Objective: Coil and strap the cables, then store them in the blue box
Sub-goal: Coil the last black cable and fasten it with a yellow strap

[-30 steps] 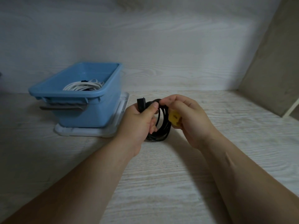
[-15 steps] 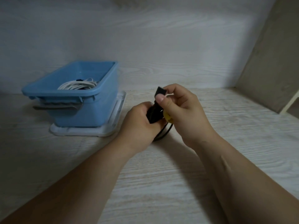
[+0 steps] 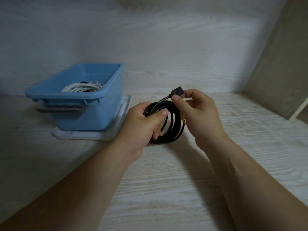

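- Black cable [image 3: 179, 129], coiled, stands upright over the desk [image 3: 166, 189], right of the blue box [image 3: 86, 112].
- Left hand [image 3: 143, 127] grips the coil's left side, thumb across the strands.
- Right hand [image 3: 200, 117] pinches the plug [image 3: 178, 91] above the coil (something yellow [image 3: 183, 118] shows beside it).
- White cable [image 3: 81, 87] lies inside the box.

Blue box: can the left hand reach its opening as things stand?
Probably yes. The blue box sits just beside the left hand, open-topped, with nothing standing between them. Only a white cable coil lies inside. The hand does hold the black cable coil.
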